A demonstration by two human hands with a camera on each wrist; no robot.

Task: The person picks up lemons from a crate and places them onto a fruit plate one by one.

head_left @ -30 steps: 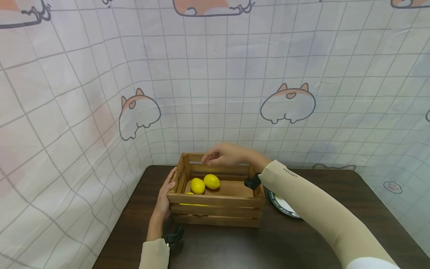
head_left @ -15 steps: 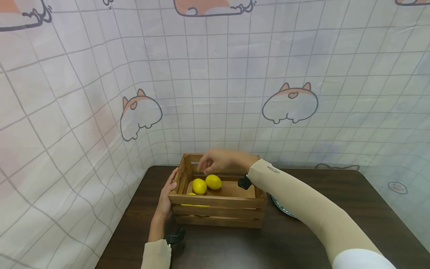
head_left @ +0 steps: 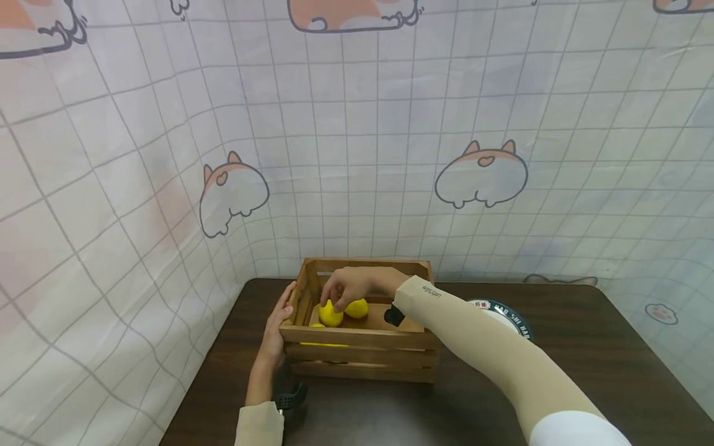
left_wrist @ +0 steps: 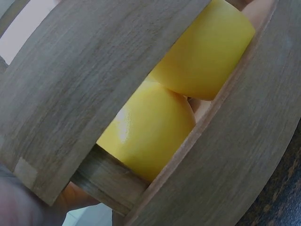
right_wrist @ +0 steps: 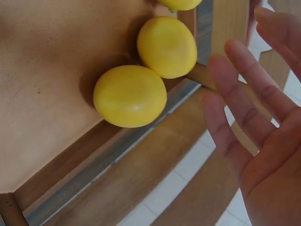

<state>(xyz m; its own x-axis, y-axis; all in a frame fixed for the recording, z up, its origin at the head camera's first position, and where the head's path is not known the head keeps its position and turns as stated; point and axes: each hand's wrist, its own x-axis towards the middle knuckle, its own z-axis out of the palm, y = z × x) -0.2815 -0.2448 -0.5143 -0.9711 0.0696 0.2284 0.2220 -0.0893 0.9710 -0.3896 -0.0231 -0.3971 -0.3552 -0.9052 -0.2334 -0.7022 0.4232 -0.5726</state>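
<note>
A slatted wooden crate (head_left: 362, 356) stands on the table with several yellow lemons at its left end. Two of them, a lemon (head_left: 331, 316) and another lemon (head_left: 357, 308), show from above; through the front slats the left wrist view also catches a lemon (left_wrist: 146, 127). My left hand (head_left: 273, 331) rests against the crate's left end, fingers lying fairly straight along the outside and the thumb at the rim. Over the lemons hangs my right hand (head_left: 354, 285), fingers pointing down. The right wrist view shows its fingers (right_wrist: 240, 103) spread and holding nothing, beside the lemons.
To the right of the crate lies a plate (head_left: 515, 319) with a dark green lettered rim, partly covered by the right sleeve. The dark wooden table (head_left: 357, 415) meets a hanging cloth (head_left: 357, 217) with a grid and dog print behind and at the left.
My right hand has come down into the crate, its fingers now just over the lemons. The right forearm has moved left, uncovering more of the plate's back rim. My left hand stays put.
</note>
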